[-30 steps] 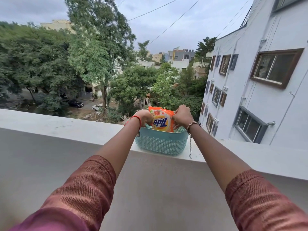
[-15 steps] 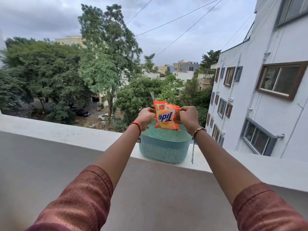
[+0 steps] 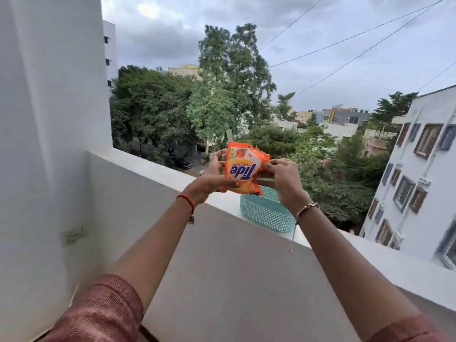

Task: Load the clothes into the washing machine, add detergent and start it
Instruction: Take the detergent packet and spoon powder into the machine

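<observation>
An orange Tide detergent packet (image 3: 243, 170) is held up in the air with its label upside down, above a teal woven basket (image 3: 266, 214) that sits on the white balcony ledge (image 3: 158, 164). My left hand (image 3: 213, 172) grips the packet's left side and lower edge. My right hand (image 3: 283, 175) pinches its right side. Both arms are stretched forward. The washing machine and the clothes are not in view.
A white wall (image 3: 49, 119) rises close on the left. The grey parapet face (image 3: 222, 267) runs across below the ledge. Beyond it are trees, parked cars and a white building (image 3: 419, 181) on the right.
The packet has been lifted higher above the basket and turned upside down. The view has swung to the left, bringing the white wall into sight.
</observation>
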Demonstrator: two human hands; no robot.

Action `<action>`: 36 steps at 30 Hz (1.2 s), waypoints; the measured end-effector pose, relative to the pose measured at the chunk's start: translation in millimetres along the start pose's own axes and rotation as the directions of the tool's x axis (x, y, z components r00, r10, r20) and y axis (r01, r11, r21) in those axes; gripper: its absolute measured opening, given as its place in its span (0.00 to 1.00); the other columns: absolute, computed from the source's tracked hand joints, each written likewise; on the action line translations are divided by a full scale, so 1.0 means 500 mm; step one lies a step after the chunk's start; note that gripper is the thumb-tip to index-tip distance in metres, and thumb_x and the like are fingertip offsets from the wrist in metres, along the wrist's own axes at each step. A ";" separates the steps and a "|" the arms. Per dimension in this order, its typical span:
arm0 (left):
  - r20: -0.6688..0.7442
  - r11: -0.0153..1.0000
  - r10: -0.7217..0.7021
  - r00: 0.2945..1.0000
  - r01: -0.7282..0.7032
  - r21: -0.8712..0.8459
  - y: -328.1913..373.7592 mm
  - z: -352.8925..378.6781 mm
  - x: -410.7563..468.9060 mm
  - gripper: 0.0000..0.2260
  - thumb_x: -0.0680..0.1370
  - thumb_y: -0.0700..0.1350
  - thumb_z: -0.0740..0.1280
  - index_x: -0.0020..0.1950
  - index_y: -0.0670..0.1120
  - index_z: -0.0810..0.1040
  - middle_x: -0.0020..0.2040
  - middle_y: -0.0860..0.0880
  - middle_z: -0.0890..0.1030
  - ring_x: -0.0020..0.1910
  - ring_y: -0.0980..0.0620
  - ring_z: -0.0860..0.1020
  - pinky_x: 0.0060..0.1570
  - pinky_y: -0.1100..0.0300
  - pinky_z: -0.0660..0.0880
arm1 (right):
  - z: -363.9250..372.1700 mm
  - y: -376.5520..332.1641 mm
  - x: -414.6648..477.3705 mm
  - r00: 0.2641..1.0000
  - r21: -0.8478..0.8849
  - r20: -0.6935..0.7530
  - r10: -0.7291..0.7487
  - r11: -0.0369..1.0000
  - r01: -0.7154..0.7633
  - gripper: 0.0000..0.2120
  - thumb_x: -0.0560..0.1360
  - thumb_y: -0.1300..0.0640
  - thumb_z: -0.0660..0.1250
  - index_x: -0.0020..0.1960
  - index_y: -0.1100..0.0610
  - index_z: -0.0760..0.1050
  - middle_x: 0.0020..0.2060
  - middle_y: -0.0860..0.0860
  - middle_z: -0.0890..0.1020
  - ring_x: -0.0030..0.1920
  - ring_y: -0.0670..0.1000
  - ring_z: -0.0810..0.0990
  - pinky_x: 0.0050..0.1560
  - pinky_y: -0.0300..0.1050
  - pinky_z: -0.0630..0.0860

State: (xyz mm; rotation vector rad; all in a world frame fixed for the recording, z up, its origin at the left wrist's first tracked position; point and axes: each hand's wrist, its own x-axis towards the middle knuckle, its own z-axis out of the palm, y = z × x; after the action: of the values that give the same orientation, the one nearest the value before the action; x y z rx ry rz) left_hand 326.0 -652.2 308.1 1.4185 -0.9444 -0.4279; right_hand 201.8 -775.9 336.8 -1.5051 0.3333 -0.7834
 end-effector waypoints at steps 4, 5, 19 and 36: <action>-0.087 0.995 -0.102 0.991 0.103 0.008 -0.024 -0.033 -0.199 0.27 0.61 0.40 0.74 0.58 0.47 0.73 0.48 0.48 0.81 0.44 0.52 0.77 0.36 0.63 0.72 | 0.055 0.044 -0.122 0.980 0.034 0.191 0.053 0.998 -0.060 0.12 0.77 0.68 0.59 0.36 0.63 0.73 0.24 0.51 0.81 0.26 0.49 0.81 0.33 0.46 0.81; -0.125 0.989 -0.144 0.982 0.147 0.010 -0.028 -0.038 -0.254 0.21 0.61 0.41 0.74 0.52 0.47 0.76 0.45 0.48 0.81 0.43 0.52 0.77 0.38 0.63 0.72 | 0.072 0.056 -0.155 0.968 0.037 0.237 0.079 0.995 -0.090 0.12 0.76 0.68 0.59 0.35 0.63 0.73 0.24 0.51 0.81 0.26 0.49 0.81 0.34 0.47 0.81; -0.473 0.867 -0.395 0.788 0.490 0.091 -0.093 -0.182 -0.866 0.17 0.69 0.27 0.71 0.53 0.42 0.75 0.44 0.48 0.81 0.38 0.58 0.80 0.38 0.60 0.80 | 0.359 0.190 -0.561 0.654 -0.295 0.731 0.195 0.954 0.046 0.09 0.73 0.55 0.69 0.48 0.61 0.75 0.36 0.54 0.82 0.34 0.50 0.81 0.34 0.44 0.77; -0.665 0.859 -0.350 0.659 0.509 0.053 -0.090 -0.445 -1.354 0.21 0.67 0.24 0.70 0.52 0.44 0.73 0.41 0.53 0.79 0.33 0.69 0.78 0.38 0.74 0.74 | 0.833 0.157 -0.959 0.404 -0.264 0.905 0.136 0.923 0.280 0.12 0.74 0.49 0.68 0.42 0.57 0.82 0.35 0.53 0.84 0.33 0.48 0.81 0.36 0.42 0.75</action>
State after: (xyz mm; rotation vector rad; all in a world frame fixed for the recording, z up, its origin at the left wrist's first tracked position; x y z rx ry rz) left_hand 110.2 -6.8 91.1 1.8522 -0.0759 -0.1455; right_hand 146.0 -161.6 166.9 -2.1053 -0.4830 0.1928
